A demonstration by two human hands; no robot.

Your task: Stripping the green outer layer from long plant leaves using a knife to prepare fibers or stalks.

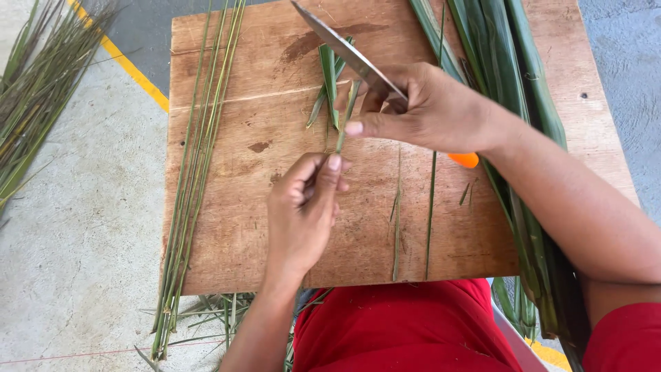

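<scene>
Right hand [430, 110] grips a knife [344, 49] with an orange handle end, thumb pressed against a thin green leaf strip [346, 114] so the blade can run along it, while the left hand [303, 207] pinches the strip's lower end to keep it taut above the wooden worktop [241, 227]. Finished thin strips [196, 165] lie along the board's left edge, wide uncut leaves [502, 83] on the right under the forearm, and more grass, probably trimmings, on the floor [76, 227].

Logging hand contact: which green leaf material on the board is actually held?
The thin strip mid-board, pinched by the left hand and right hand; other bundles lie untouched.
</scene>
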